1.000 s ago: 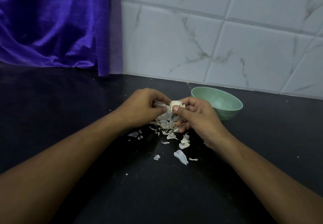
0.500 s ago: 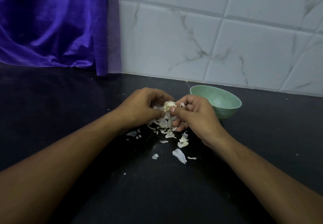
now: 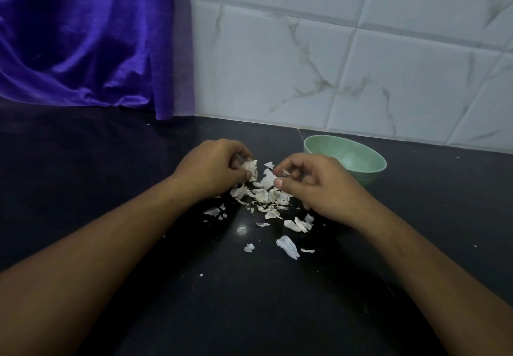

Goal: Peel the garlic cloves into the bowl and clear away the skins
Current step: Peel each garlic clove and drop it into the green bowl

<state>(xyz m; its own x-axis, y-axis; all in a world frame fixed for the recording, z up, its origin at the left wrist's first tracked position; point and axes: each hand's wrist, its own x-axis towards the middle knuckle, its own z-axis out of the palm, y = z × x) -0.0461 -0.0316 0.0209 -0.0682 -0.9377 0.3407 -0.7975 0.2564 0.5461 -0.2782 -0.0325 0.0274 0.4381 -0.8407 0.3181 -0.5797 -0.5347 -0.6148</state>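
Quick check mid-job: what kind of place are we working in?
Most likely a home kitchen: a dark counter against a marble-look tiled wall, with a green bowl and a scatter of garlic skins on it. A purple cloth hangs at the left.

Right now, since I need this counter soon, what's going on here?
A person is peeling garlic over the black counter. The left hand holds a whitish garlic piece at its fingertips; the right hand seems to pinch a small scrap of skin. Loose skins lie in a pile below and between the hands, not yet cleared. The green bowl stands behind the right hand by the tiled wall; its contents are hidden.
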